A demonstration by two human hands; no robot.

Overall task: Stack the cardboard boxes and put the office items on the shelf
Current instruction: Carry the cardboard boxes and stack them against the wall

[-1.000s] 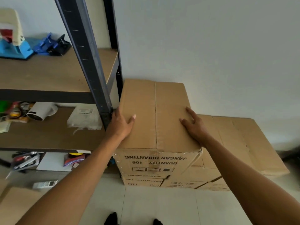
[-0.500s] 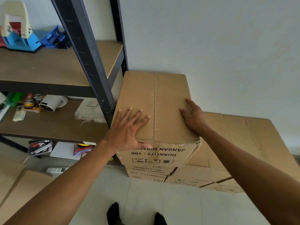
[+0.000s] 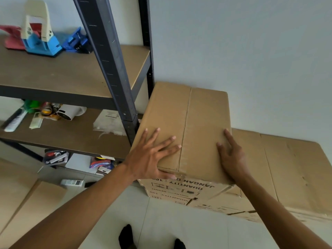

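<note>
while both hands (image 3: 190, 159) press flat, top box (image 3: 188, 123) abuts shelf post (image 3: 115, 69).

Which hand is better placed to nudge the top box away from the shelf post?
Left, probably. The left hand lies flat on the top box beside the shelf post; the right hand is at the far edge.

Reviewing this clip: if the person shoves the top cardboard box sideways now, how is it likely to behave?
The top box is taped shut with square edges, so it would probably slide stiffly rather than buckle. Cardboard on cardboard likely drags a little. It sits tall on the stack with its near end seeming to overhang the box below, so a hard push could tip it. The left hand and right hand press flat on top.
</note>
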